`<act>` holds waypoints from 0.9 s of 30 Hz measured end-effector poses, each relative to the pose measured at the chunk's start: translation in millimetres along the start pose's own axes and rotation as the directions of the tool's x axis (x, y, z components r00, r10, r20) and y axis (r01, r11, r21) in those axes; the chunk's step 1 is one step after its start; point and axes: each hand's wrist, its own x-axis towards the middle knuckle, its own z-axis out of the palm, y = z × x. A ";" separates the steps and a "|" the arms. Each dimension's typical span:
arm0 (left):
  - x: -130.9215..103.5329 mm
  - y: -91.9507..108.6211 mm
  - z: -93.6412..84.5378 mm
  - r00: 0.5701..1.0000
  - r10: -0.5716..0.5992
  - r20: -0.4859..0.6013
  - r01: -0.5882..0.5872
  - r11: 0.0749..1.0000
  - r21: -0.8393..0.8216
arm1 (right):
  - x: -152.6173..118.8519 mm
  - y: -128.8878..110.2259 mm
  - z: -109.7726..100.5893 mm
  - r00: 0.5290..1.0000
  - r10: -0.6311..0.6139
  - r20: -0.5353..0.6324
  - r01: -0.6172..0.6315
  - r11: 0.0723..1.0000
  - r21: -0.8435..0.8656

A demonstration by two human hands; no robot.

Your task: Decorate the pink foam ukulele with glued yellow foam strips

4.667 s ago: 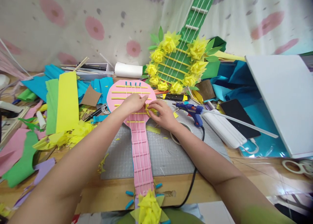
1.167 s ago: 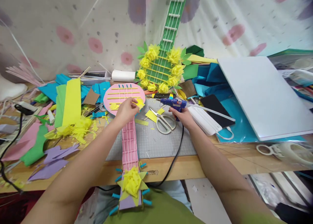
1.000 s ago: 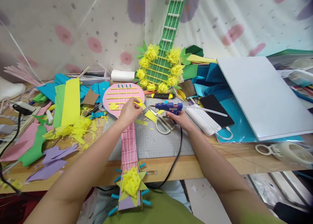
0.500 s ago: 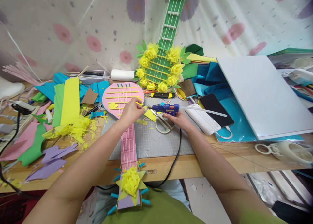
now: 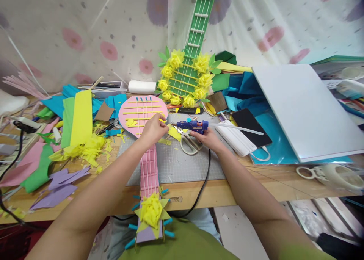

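Note:
My right hand (image 5: 209, 137) is closed round a blue hot glue gun (image 5: 196, 126), its nozzle pointing left and a long glue stick (image 5: 241, 129) sticking out behind. Just left of the nozzle, my left hand (image 5: 153, 131) pinches a small yellow paper piece (image 5: 163, 120); most of the piece is hidden by the fingers. Beneath that hand lies a pink paper-covered toy guitar (image 5: 149, 165) with white strings and yellow strips. A yellow paper flower (image 5: 151, 211) sits on its head, which juts past the table edge. Scissors (image 5: 190, 145) lie under the glue gun.
A green toy guitar (image 5: 196, 40) ringed with yellow flowers leans at the back. Yellow scraps (image 5: 93, 148) and coloured crepe paper cover the left side. To the right are a white power bank (image 5: 237, 138), a black phone (image 5: 252, 128) and a white board (image 5: 307, 112).

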 end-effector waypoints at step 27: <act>2.3 -2.4 -63.2 0.987 -0.150 0.066 0.162 0.946 -0.281 | 13.5 15.4 -14.2 0.915 0.094 -0.391 -0.190 0.958 -0.214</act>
